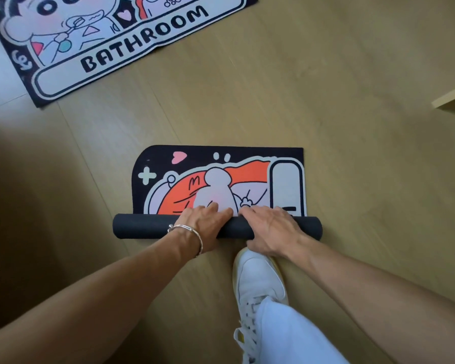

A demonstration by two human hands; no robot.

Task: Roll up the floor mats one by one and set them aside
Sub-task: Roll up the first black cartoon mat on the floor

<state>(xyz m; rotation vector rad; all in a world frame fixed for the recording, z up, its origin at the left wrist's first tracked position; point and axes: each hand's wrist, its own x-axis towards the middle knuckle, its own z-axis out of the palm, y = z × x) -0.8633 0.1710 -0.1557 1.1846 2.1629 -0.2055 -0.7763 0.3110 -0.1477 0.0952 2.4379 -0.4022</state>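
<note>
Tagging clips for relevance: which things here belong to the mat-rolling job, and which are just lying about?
Job in hand:
- half-rolled mat, with the left hand and right hand both gripping its roll
- BATHROOM mat, flat, not yet rolled

Lying about:
- wooden furniture corner at the right edge
- bracelet on the left wrist
- white shoe just behind the roll

Single wide-angle view from the person's head, facing forward and steeply down at the wooden floor (326,114), close above a half-rolled mat (247,177) at centre, a second mat (142,40) cut off top left.
</note>
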